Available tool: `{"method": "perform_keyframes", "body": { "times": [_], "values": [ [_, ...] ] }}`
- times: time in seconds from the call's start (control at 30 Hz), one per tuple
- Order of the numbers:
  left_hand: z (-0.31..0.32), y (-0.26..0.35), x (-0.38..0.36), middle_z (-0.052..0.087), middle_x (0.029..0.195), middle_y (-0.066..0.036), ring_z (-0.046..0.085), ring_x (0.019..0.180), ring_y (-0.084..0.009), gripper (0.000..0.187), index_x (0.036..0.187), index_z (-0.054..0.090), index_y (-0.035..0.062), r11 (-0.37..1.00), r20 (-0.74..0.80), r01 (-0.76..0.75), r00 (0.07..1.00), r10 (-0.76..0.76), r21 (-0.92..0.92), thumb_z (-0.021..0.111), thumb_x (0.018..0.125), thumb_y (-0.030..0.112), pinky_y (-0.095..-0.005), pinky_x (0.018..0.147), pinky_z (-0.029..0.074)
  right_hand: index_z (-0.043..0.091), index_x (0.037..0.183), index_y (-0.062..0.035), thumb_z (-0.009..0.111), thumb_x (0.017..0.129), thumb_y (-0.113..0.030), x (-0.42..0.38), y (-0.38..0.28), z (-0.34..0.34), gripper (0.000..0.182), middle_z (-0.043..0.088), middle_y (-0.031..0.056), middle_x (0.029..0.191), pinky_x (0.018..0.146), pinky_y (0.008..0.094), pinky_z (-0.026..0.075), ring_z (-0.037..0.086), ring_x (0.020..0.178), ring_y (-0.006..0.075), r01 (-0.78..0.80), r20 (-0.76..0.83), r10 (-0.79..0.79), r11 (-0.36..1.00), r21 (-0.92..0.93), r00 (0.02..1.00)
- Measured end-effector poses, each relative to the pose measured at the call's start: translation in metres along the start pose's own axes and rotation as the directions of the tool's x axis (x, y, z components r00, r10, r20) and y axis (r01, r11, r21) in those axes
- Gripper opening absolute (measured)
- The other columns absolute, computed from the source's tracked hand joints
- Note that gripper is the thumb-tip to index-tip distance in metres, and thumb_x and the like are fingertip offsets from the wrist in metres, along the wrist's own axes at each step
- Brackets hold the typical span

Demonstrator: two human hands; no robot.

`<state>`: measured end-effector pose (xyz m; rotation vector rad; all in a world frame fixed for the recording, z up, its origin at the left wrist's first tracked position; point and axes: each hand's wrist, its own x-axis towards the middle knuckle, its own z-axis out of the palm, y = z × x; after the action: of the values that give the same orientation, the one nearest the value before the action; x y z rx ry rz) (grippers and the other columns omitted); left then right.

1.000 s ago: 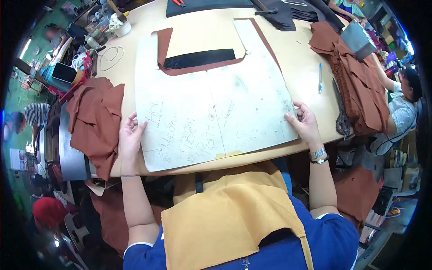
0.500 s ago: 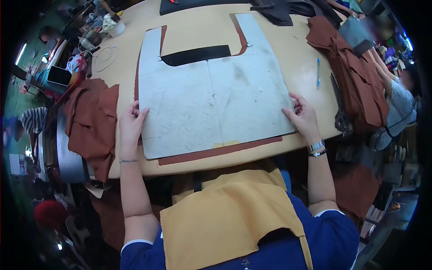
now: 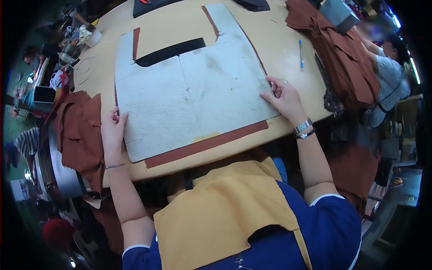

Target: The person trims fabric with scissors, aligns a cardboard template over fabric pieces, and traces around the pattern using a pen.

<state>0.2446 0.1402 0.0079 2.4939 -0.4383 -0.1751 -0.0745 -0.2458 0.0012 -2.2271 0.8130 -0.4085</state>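
Observation:
A pale grey template board (image 3: 198, 90) with a U-shaped cutout at its far side lies on a piece of brown leather (image 3: 207, 143). The leather shows along the near edge, beside the cutout and as a thin strip on the right. Inside the cutout, a black piece (image 3: 173, 52) is partly covered by the board. My left hand (image 3: 114, 128) pinches the board's left edge near its lower corner, thumb on top. At the right edge, my right hand (image 3: 283, 96) grips the board between thumb and fingers; some fingertips are hidden beneath.
Brown leather pieces (image 3: 78, 135) hang over the table's left edge, and a larger brown pile (image 3: 337, 58) lies at right. A blue pen (image 3: 301, 55) and dark scissors (image 3: 330, 96) lie nearer. A white cup (image 3: 93, 38) stands far left. Another person (image 3: 389, 76) is at right.
The board has shifted slightly left over the leather, so a brown strip now shows at its right edge. Both hands stay on it. The whole view has also turned and shifted.

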Motion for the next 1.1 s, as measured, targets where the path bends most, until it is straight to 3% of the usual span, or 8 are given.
{"method": "perform_keyframes", "body": {
  "times": [0.07,0.13,0.2,0.27,0.63,0.7,0.93,1.1],
  "values": [
    [-0.005,0.007,-0.001,0.059,0.072,-0.004,0.057,0.066,-0.0144,0.051,0.125,0.062,0.0047,0.985,0.001,-0.018,1.000,0.018,0.169,0.070,0.085,0.035,-0.0315,0.064,0.047,0.061,0.124,-0.0015,0.075,0.082,-0.021,0.004,0.006,-0.003,0.049,0.058,-0.0004,0.082,0.066,0.0223,0.048,0.052,0.068,0.0064,0.099,0.034,-0.095,0.975,-0.197,0.995],
    [-0.007,0.005,0.001,0.059,0.073,-0.005,0.058,0.067,-0.0159,0.054,0.125,0.061,0.0049,0.970,-0.011,-0.042,0.999,0.046,0.238,0.070,0.084,0.039,-0.0330,0.065,0.048,0.061,0.122,-0.0009,0.072,0.085,-0.020,0.009,0.021,0.000,0.043,0.060,-0.0009,0.083,0.063,0.0217,0.048,0.052,0.066,0.0056,0.062,0.040,-0.062,0.998,0.020,0.997],
    [-0.004,-0.008,0.007,0.056,0.075,0.001,0.052,0.064,-0.0090,0.046,0.123,0.063,0.0033,0.999,0.036,-0.040,0.999,0.039,0.014,0.072,0.085,0.029,-0.0242,0.061,0.044,0.062,0.120,-0.0003,0.068,0.088,-0.018,0.011,0.026,-0.005,0.036,0.061,-0.0014,0.085,0.060,0.0204,0.047,0.052,0.065,0.0045,-0.082,0.090,0.058,0.953,0.293,0.994],
    [0.007,-0.048,0.022,0.053,0.076,0.005,0.048,0.063,-0.0044,0.041,0.122,0.064,0.0023,0.945,0.030,-0.089,0.994,0.103,-0.315,0.072,0.086,0.022,-0.0190,0.059,0.040,0.063,0.117,0.0004,0.065,0.091,-0.016,0.011,0.015,-0.016,0.030,0.062,-0.0018,0.087,0.057,0.0183,0.046,0.052,0.065,0.0031,-0.321,0.227,0.231,0.756,0.571,0.946],
    [0.008,-0.062,0.029,0.049,0.076,0.007,0.045,0.069,-0.0039,0.038,0.123,0.064,0.0027,0.930,0.037,-0.102,0.992,0.123,-0.353,0.070,0.087,0.015,-0.0184,0.062,0.040,0.062,0.116,-0.0003,0.074,0.082,-0.011,0.007,0.014,-0.012,0.037,0.067,0.0018,0.093,0.060,0.0169,0.047,0.060,0.076,0.0043,-0.228,0.157,0.178,0.887,0.403,0.971],
    [0.001,-0.049,0.022,0.051,0.070,0.004,0.046,0.066,-0.0062,0.044,0.124,0.064,0.0096,0.987,-0.007,-0.121,0.993,0.121,-0.101,0.071,0.085,0.027,-0.0231,0.061,0.041,0.060,0.117,-0.0009,0.074,0.083,-0.010,0.008,0.016,-0.011,0.038,0.067,0.0023,0.095,0.060,0.0169,0.047,0.060,0.077,0.0045,-0.235,0.161,0.187,0.898,0.371,0.969],
    [0.002,-0.041,0.015,0.049,0.079,0.009,0.044,0.070,-0.0020,0.041,0.121,0.065,0.0034,0.942,0.022,-0.092,0.994,0.105,-0.323,0.074,0.084,0.020,-0.0170,0.065,0.039,0.058,0.120,-0.0002,0.072,0.085,-0.008,0.010,0.020,-0.009,0.038,0.068,0.0016,0.094,0.055,0.0142,0.042,0.059,0.073,0.0024,-0.238,0.150,0.194,0.890,0.389,0.969],
    [0.000,-0.039,0.013,0.055,0.078,0.006,0.050,0.071,-0.0038,0.043,0.120,0.067,0.0064,0.950,0.022,-0.056,0.998,0.066,-0.307,0.075,0.082,0.025,-0.0201,0.067,0.043,0.057,0.120,-0.0004,0.071,0.086,-0.008,0.012,0.024,-0.009,0.037,0.068,0.0005,0.093,0.053,0.0133,0.040,0.057,0.071,0.0006,-0.218,0.143,0.173,0.880,0.422,0.975]
  ]
}}
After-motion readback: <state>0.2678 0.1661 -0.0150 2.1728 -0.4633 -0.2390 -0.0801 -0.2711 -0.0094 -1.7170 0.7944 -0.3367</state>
